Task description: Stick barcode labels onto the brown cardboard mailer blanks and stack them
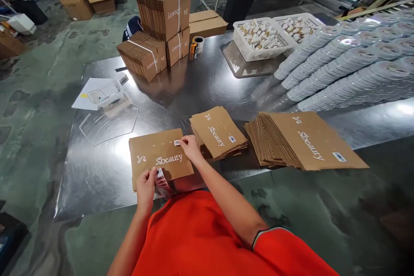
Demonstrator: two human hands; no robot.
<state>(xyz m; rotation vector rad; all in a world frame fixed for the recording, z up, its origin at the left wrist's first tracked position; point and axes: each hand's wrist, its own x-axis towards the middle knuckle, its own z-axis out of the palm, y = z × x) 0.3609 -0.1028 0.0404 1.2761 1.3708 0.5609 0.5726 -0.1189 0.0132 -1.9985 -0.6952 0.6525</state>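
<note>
From where I stand, a person in a bright orange-red shirt (200, 237) is leaning over a shiny metal table (97, 172), both hands over a flat, folded brown cardboard carton (161, 148) printed "Sbeauty" in white, which lies at the table's near edge. The left hand (145, 189) grips a red-and-white strip of printed labels (163, 182) between thumb and forefinger, the strip hanging over the carton's near edge. The right hand (191, 146) has its fingers pinched together at the right end of a small white-and-blue label (176, 142), which sits by the carton's far right corner. Just beside that hand lies a low stack of matching brown cartons (220, 131), and farther right a larger, fanned-out pile of brown cartons (300, 140); the top carton of each bears such a label. Towards the back I see strapped brown cardboard bundles (164, 8), a white plastic basket (260, 54) full of small pale pieces, and, at the right, long leaning columns of clear, stacked plastic pieces (343, 60).
</note>
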